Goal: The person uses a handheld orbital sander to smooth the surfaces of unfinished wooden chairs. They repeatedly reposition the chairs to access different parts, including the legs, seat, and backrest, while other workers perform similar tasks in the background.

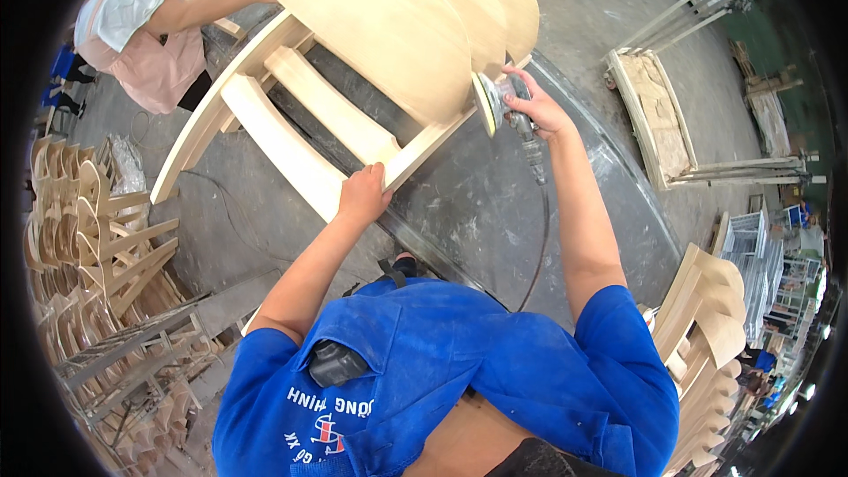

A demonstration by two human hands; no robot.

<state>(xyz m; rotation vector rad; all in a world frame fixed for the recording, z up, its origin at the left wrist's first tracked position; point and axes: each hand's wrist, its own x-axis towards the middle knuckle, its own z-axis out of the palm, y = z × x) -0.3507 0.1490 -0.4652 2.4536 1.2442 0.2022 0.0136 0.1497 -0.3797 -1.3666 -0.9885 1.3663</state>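
Observation:
A pale wooden chair (389,18) lies on a dark work table, its broad smooth panel at the far side and its slatted frame nearer me. My left hand (363,194) is closed round the near corner of the frame, by the end of a wide slat (281,145). In my right hand (535,107) is a round air sander (517,115), its pad tilted on edge against or very close to the chair's right side; contact is hard to tell. A hose (542,238) runs from the sander down toward my body.
Another person (146,40) stands at the far left, an arm reaching to the chair. Stacked wooden chair parts (97,238) fill the left side, and more chair parts (702,327) stand at the lower right. A wheeled rack (654,115) is beyond the table (495,212) to the right.

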